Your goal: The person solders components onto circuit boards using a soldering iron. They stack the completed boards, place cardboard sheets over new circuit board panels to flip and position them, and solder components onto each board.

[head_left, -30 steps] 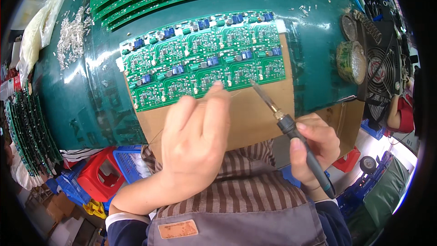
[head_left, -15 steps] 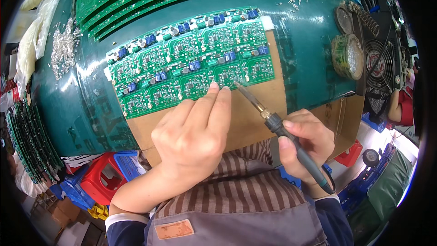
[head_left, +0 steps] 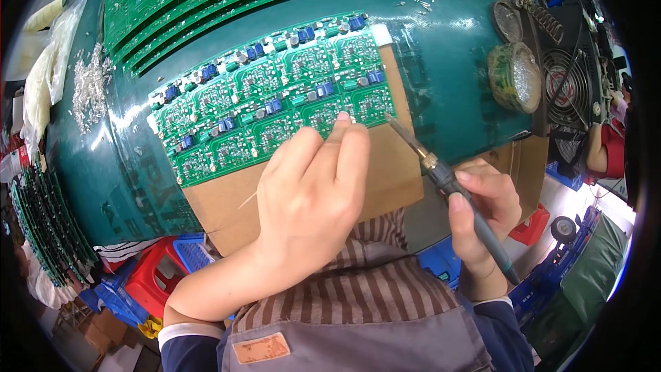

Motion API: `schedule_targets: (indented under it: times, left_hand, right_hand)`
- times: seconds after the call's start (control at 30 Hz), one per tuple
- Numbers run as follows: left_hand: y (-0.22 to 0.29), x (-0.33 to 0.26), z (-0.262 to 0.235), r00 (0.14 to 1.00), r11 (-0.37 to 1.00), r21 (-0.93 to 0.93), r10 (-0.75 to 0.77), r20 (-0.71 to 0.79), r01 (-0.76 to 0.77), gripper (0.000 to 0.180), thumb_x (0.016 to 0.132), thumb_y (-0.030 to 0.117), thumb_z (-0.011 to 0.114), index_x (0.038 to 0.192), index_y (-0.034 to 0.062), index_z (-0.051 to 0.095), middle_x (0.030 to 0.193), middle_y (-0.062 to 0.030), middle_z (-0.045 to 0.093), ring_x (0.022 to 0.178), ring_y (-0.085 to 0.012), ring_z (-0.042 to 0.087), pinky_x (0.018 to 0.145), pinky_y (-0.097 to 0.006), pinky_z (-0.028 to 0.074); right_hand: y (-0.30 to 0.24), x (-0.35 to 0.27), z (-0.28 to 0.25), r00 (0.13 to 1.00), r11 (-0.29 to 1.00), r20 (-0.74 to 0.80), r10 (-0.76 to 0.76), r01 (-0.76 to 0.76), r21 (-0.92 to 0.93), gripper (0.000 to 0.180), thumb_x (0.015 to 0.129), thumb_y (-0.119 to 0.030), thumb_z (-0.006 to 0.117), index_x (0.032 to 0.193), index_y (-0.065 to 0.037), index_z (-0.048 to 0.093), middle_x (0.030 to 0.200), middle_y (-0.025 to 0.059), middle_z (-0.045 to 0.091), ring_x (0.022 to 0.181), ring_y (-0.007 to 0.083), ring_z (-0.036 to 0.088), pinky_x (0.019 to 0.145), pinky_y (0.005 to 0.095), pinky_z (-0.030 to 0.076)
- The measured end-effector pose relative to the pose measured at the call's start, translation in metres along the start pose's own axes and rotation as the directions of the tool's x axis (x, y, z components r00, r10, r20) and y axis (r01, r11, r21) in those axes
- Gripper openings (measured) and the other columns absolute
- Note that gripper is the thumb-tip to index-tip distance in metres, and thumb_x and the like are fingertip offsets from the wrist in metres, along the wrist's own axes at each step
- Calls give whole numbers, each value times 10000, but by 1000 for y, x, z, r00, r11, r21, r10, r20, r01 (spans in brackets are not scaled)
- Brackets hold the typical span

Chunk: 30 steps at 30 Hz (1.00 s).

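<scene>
A green circuit board panel (head_left: 268,96) with blue parts lies on a sheet of brown cardboard (head_left: 392,165) on the dark green table (head_left: 441,55). My left hand (head_left: 310,193) rests on the cardboard, fingertips at the panel's near edge, pinching a thin strand of wire that sticks out below the palm. My right hand (head_left: 482,213) grips a soldering iron (head_left: 441,176) by its dark handle. The iron's tip points up-left and hovers just right of my left fingertips, near the panel's lower right corner.
More green board panels (head_left: 206,0) lie stacked at the back of the table. Loose metal bits (head_left: 86,86) sit at the left, a round tin (head_left: 513,76) and a small fan (head_left: 571,83) at the right. Boards stand in a rack (head_left: 41,234) at lower left; red and blue bins (head_left: 158,275) sit below.
The view has shifted so the panel sits more to the left. My left hand stays at the panel's near edge; the iron's tip has drawn back slightly to the right of it.
</scene>
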State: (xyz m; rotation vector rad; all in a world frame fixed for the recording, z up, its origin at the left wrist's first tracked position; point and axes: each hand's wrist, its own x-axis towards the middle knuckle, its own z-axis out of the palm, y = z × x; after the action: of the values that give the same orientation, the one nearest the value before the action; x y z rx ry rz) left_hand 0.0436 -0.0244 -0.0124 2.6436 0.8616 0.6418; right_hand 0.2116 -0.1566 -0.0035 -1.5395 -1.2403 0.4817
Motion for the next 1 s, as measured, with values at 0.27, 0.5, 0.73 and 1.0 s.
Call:
schedule_targets:
  times: [0.27, 0.5, 0.73, 1.0]
  left_hand:
    - [2, 7, 8, 994, 991, 128, 48, -96, -35, 136, 755, 3, 745, 859, 44, 668, 631, -34, 607, 458, -148, 450, 403, -302, 361]
    - [4, 6, 9, 994, 990, 131, 65, -92, -52, 168, 725, 11, 751, 883, 47, 709, 746, -65, 690, 482, -147, 516, 430, -268, 415]
    - [6, 4, 4, 999, 991, 129, 36, -32, -32, 210, 711, 37, 758, 917, 63, 726, 850, -98, 719, 491, -156, 542, 446, -270, 439]
    - [4, 2, 4, 998, 995, 90, 55, -35, -52, 216, 667, 48, 667, 883, 51, 676, 920, -133, 717, 530, -115, 549, 454, -239, 450]
  right_hand:
    - [1, 6, -2, 999, 999, 21, 33, -34, 29, 231, 737, 37, 678, 960, 50, 620, 757, 136, 641, 640, 195, 614, 606, 303, 484]
    - [-3, 9, -5, 998, 1000, 68, -2, 3, -14, 219, 710, 52, 678, 924, 49, 633, 747, 133, 639, 628, 198, 612, 587, 295, 482]
    - [-9, -7, -27, 981, 984, -94, 168, -173, -50, 227, 807, -53, 633, 1011, 27, 572, 846, 131, 618, 731, 162, 584, 644, 289, 472]
    - [54, -7, -68, 795, 884, -602, 81, -336, -325, 306, 982, -217, 542, 1190, 7, 526, 990, 119, 650, 862, 149, 635, 797, 271, 486]
